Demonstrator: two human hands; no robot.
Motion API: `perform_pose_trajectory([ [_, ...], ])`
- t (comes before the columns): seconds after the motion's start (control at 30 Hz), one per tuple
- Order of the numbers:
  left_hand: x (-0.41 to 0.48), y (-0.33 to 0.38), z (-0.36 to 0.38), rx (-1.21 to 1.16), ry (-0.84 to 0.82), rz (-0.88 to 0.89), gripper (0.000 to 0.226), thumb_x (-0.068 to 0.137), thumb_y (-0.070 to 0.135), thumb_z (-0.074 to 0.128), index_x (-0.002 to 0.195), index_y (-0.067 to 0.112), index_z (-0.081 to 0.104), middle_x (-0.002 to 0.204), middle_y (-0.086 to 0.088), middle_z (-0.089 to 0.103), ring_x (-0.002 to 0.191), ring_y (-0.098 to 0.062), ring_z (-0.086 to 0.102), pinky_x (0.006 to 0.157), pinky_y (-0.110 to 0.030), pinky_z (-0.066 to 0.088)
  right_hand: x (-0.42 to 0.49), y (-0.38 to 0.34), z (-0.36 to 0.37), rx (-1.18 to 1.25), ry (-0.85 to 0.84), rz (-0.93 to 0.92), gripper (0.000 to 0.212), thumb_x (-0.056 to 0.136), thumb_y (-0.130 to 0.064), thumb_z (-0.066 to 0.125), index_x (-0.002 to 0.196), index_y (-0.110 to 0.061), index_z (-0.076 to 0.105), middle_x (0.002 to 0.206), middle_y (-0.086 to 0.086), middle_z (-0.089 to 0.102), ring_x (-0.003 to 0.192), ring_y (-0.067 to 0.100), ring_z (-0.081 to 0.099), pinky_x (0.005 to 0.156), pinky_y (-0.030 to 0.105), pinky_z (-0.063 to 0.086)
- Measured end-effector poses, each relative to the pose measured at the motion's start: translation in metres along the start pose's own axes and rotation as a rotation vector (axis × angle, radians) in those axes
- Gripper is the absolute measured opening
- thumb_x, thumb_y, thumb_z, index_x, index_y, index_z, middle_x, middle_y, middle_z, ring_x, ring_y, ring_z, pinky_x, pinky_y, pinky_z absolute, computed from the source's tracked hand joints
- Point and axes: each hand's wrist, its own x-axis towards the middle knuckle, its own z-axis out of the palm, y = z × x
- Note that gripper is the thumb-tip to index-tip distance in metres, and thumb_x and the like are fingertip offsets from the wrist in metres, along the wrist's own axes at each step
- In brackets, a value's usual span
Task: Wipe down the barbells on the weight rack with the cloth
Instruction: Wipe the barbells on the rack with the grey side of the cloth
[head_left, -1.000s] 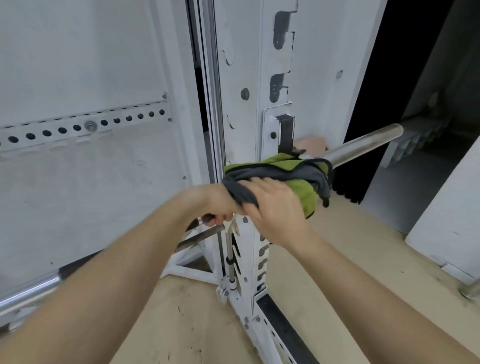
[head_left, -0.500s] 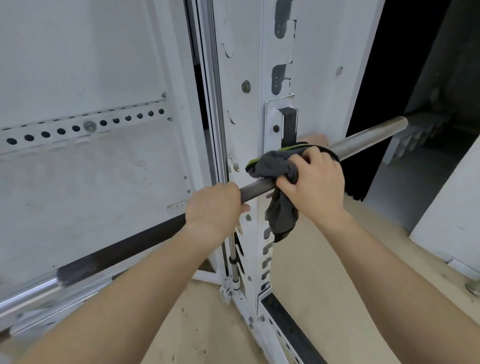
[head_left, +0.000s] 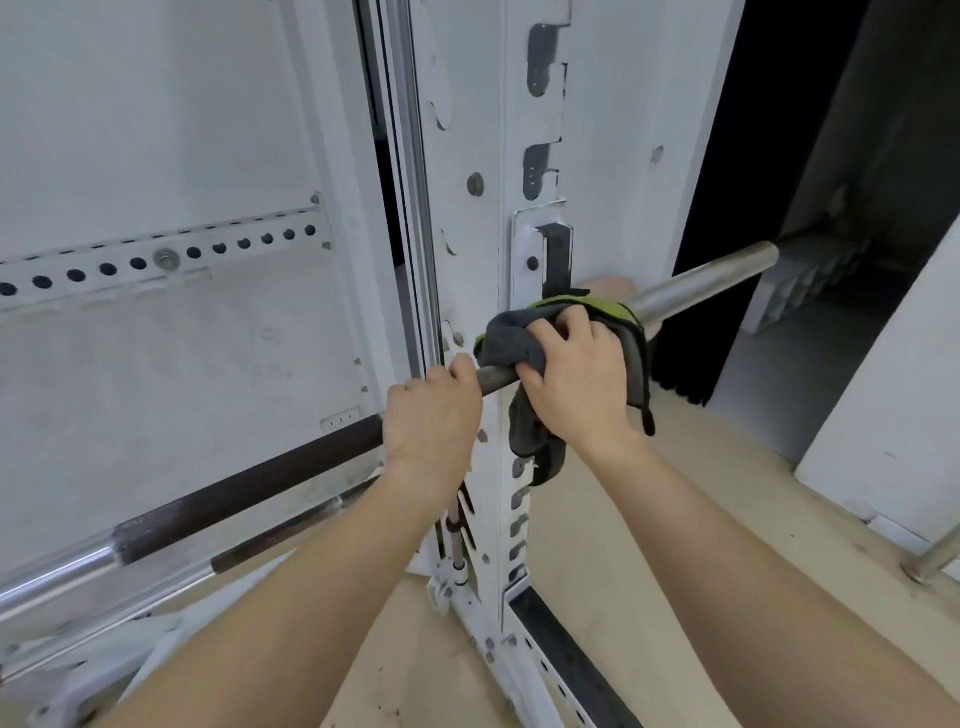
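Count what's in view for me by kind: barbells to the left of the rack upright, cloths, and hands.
Barbells: 2, the upper barbell gripped by both hands, and the lower barbell beneath it
Cloths: 1, the grey and green cloth wrapped on the upper barbell
Hands: 2, the left hand and the right hand
Total: 5

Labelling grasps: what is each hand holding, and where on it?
Left hand grips the long metal barbell on its dark shaft beside the white rack upright. Right hand clutches the grey-and-green cloth bunched over the bar.
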Motion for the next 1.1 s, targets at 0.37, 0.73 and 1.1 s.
perform_pose_trajectory([
  [0.37, 0.05, -0.055, -0.021, -0.858, -0.792, -0.037, 0.043, 0.088, 0.056, 0.068, 0.083, 0.016, 0.053, 0.064, 0.004, 0.056, 0.053, -0.013, 0.05, 0.053, -0.028, 0.041, -0.005, -0.01, -0.01, -0.029, -0.077, -0.164, 0.029, 0.088, -0.044, 0.054, 0.105, -0.023, 0.065, 0.1, 0.003, 0.057, 0.086, 0.028, 0.057, 0.082, 0.042, 0.041],
  [0.73, 0.022, -0.079, -0.007, -0.775, -0.619, 0.075, 0.057, 0.092, 0.067, 0.053, 0.077, 0.012, 0.052, 0.064, 0.001, 0.053, 0.052, -0.016, 0.048, 0.053, -0.029, 0.042, 0.004, -0.012, -0.006, -0.056, -0.005, 0.08, 0.034, 0.084, -0.046, 0.049, 0.096, -0.018, 0.065, 0.093, 0.007, 0.059, 0.078, 0.032, 0.06, 0.081, 0.043, 0.042],
  [1.1, 0.003, -0.122, -0.01, -0.761, -0.43, -0.039, 0.082, 0.063, 0.075, 0.072, 0.121, 0.019, 0.056, 0.111, 0.004, 0.068, 0.099, -0.019, 0.065, 0.09, -0.042, 0.055, -0.02, -0.098, -0.018, 0.701, -0.191, -0.104, 0.02, 0.087, -0.029, 0.05, 0.098, -0.017, 0.061, 0.089, -0.001, 0.063, 0.079, 0.021, 0.059, 0.068, 0.039, 0.047],
])
